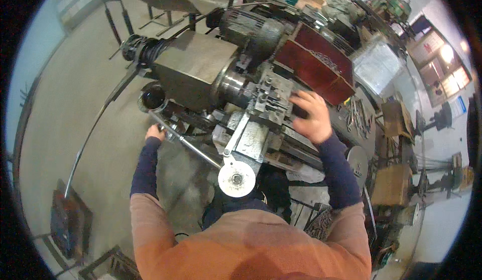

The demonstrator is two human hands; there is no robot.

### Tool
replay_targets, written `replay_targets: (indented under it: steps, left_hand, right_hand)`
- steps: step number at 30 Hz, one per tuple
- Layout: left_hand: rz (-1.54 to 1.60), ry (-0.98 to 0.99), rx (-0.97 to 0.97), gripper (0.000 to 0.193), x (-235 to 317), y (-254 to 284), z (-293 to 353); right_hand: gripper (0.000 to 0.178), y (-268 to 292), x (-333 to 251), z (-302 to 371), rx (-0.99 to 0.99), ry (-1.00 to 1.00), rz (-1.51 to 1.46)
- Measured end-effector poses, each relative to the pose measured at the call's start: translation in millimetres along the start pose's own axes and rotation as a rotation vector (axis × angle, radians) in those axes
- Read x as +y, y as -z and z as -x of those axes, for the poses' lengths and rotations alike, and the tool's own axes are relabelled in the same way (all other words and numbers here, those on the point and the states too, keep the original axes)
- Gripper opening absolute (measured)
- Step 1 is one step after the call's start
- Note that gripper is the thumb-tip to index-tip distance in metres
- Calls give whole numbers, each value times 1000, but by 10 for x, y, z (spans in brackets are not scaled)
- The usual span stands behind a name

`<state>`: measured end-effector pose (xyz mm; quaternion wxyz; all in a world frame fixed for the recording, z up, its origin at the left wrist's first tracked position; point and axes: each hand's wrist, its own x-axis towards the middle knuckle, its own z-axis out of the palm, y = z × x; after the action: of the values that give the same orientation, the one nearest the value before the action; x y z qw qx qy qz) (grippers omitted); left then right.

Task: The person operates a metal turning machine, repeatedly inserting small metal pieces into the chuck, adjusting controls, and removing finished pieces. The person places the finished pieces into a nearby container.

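Ahead, at the worker's (246,245) twelve o'clock, a lathe (196,61). Left arm (145,172) stretched toward ten-thirty, left hand (155,133) curled by a knob (161,128), grip unclear; right arm (341,174) bent, right hand (314,118) at one o'clock, thumb and fingers wide beside the tool post (271,97).

Wrenches (357,117) are spread over a dark table (360,139). Near them, an open dark-red box (327,85) is seen, and a pale sheet (379,64) is laid beyond it. Farther back, a green-painted machine (389,5) is placed. On the right, a framed, brightly lit panel (442,66) is mounted above brown blocks (394,184). The grey floor (100,109) is occupied at lower left by a dark, boxy object (65,225)
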<state>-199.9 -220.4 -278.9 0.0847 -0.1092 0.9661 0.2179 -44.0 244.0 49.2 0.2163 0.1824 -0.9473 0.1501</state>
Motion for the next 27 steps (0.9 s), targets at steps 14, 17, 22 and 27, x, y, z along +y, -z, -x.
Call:
replay_targets:
  steps: [14, 17, 22, 27]
  left_hand:
    - [-195, -198, 161, 37, 8, 636, 260]
    - [384, -362, 211, 45, -127, 606, 139]
    - [942, -9, 334, 49, 392, 350, 187]
    - [1039, 5, 376, 32, 553, -169, -152]
  right_hand:
    - [35, 1180, 1895, 4138, -107, -1101, 264]
    - [39, 1431, 2425, 5559, -416, -1371, 542]
    - [35, 1412, 2363, 6040, -648, -1740, 689]
    - [36, 1258, 1834, 5558, -483, -1832, 707]
